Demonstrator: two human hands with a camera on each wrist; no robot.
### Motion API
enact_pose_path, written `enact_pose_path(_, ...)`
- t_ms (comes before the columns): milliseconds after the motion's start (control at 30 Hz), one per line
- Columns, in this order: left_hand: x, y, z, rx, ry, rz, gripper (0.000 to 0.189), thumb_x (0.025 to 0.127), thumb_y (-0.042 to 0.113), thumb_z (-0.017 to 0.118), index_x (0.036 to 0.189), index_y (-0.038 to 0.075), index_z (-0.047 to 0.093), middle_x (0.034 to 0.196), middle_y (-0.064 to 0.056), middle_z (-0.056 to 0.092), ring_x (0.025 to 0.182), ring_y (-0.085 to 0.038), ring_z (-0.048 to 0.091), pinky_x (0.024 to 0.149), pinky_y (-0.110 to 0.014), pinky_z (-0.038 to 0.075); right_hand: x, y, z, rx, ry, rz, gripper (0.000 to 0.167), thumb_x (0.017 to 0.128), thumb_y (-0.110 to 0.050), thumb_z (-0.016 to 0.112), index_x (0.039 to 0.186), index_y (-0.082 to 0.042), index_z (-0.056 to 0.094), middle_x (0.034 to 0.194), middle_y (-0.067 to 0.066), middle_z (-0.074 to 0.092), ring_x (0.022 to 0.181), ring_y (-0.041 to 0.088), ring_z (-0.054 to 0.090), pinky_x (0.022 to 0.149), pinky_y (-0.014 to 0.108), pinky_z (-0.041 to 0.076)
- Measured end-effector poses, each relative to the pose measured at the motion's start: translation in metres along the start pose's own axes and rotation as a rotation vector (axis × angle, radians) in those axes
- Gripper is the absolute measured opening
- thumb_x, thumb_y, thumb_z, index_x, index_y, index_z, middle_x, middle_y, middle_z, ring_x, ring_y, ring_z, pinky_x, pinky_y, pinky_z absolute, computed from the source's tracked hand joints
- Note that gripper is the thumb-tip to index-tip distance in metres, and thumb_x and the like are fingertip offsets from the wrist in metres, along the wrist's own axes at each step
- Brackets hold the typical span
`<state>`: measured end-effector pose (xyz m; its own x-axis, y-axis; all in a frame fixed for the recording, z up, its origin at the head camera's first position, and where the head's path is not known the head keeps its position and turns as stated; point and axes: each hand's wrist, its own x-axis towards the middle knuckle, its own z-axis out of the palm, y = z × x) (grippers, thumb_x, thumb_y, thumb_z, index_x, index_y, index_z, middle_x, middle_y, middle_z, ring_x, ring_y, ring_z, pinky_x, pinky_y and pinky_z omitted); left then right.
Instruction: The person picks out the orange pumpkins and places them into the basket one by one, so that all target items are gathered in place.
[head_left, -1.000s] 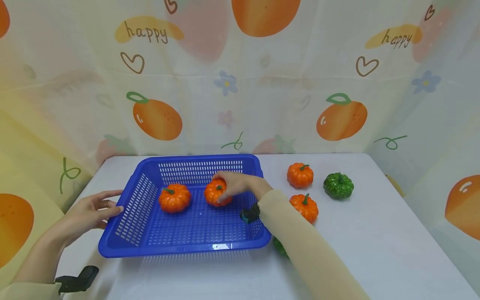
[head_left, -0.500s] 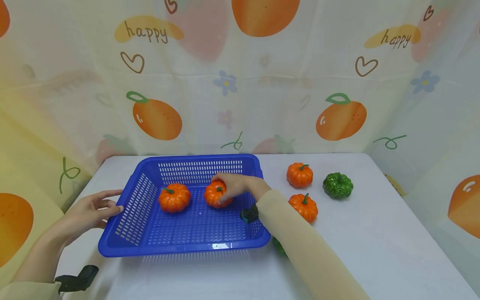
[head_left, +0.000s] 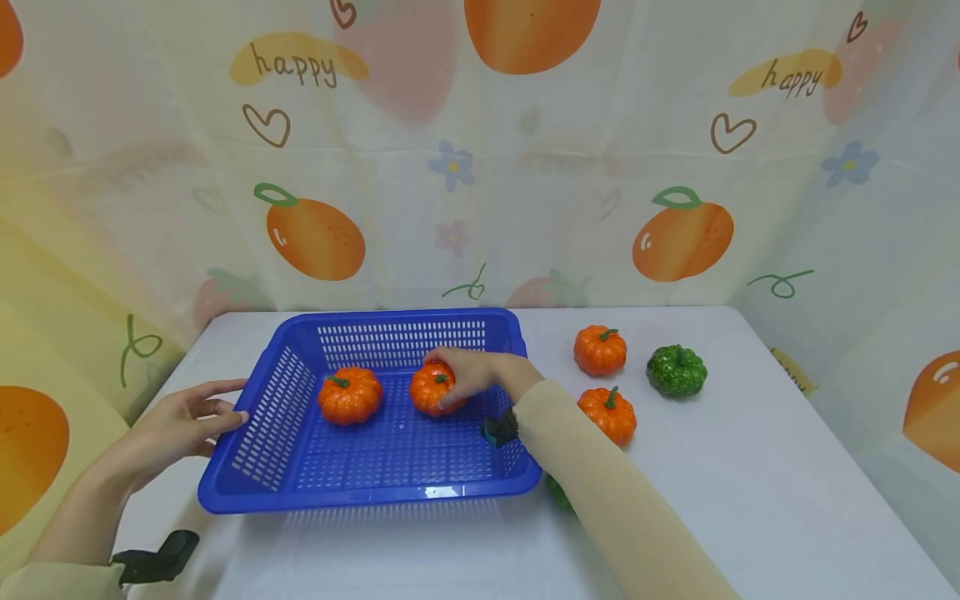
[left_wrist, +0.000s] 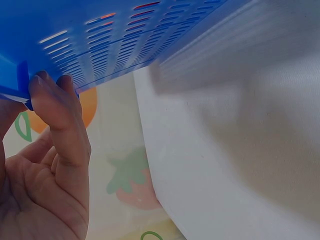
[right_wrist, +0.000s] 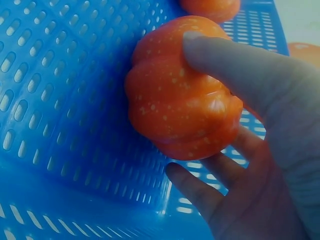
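Where the pumpkin (head_left: 427,392) was held: inside the basket (head_left: 360,497), well right of the left hand (head_left: 178,423).
Right hand (head_left: 472,371): nearer; pumpkin was pinched by thumb and fingers.
Left hand: basket was gripped by its rim.

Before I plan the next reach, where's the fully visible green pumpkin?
In the head view, the green pumpkin sits on the table at right, outside the basket, right of the farther loose orange pumpkin.
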<state>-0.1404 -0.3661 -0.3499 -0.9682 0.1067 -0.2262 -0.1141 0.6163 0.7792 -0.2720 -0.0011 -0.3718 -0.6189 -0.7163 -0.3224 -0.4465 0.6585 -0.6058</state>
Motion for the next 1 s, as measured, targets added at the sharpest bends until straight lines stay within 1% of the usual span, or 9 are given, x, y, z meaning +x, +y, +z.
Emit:
enact_pose_path(200, 0.000, 0.000, 0.000, 0.002, 0.001, -0.005, 0.069, 0.091, 0.028, 0.058, 0.142, -0.003, 0.024, 0.092, -0.012, 0.058, 0.078, -0.018, 0.062, 0.068, -0.031, 0.055, 0.000, 0.000, 0.000, 0.002, 0.006, -0.012, 0.073, 0.080, -0.020, 0.070, 0.140, -0.012, 0.030, 0.137, 0.006, 0.040, 0.121, 0.019, 0.041, 0.105, 0.034, 0.035)
enact_pose_path(367, 0.000, 0.000, 0.000, 0.003, -0.005, 0.002, 0.069, 0.091, 0.028, 0.057, 0.143, -0.004, 0.022, 0.093, -0.012, 0.057, 0.078, -0.017, 0.062, 0.069, -0.031, 0.055, -0.001, -0.001, -0.001, -0.031, 0.014, -0.016, 0.076, 0.081, -0.024, 0.070, 0.143, -0.014, 0.027, 0.141, 0.005, 0.037, 0.125, 0.018, 0.039, 0.107, 0.034, 0.032)
enact_pose_path(467, -0.001, 0.000, 0.000, 0.005, 0.000, -0.003, 0.070, 0.091, 0.028, 0.057, 0.143, -0.004, 0.023, 0.094, -0.012, 0.057, 0.079, -0.017, 0.062, 0.069, -0.031, 0.055, -0.002, -0.001, -0.002, -0.045, 0.022, -0.028, 0.074, 0.082, -0.026, 0.068, 0.143, -0.014, 0.028, 0.142, 0.006, 0.036, 0.127, 0.019, 0.038, 0.108, 0.035, 0.031)
enact_pose_path(633, -0.001, 0.000, 0.000, 0.011, 0.003, -0.001, 0.069, 0.091, 0.028, 0.057, 0.143, -0.004, 0.023, 0.094, -0.012, 0.058, 0.079, -0.017, 0.062, 0.068, -0.030, 0.055, -0.003, -0.003, -0.005, -0.037, 0.037, -0.078, 0.068, 0.084, -0.026, 0.066, 0.142, -0.012, 0.033, 0.142, 0.007, 0.038, 0.128, 0.020, 0.038, 0.108, 0.035, 0.030)
enact_pose_path(833, 0.000, 0.000, 0.000, 0.019, 0.003, -0.006, 0.069, 0.092, 0.028, 0.057, 0.143, -0.003, 0.022, 0.096, -0.012, 0.059, 0.078, -0.016, 0.062, 0.068, -0.029, 0.055, -0.008, -0.007, -0.009, -0.027, 0.058, -0.085, 0.063, 0.085, -0.026, 0.065, 0.140, -0.014, 0.038, 0.142, 0.005, 0.038, 0.130, 0.020, 0.036, 0.108, 0.037, 0.031)
enact_pose_path(1000, 0.001, -0.001, -0.001, 0.020, 0.003, -0.009, 0.069, 0.092, 0.028, 0.057, 0.143, -0.004, 0.022, 0.097, -0.012, 0.059, 0.078, -0.016, 0.062, 0.068, -0.029, 0.055, -0.014, -0.012, -0.015, -0.068, 0.089, -0.132, 0.059, 0.086, -0.028, 0.064, 0.138, -0.014, 0.041, 0.141, 0.005, 0.040, 0.131, 0.020, 0.035, 0.109, 0.036, 0.029)
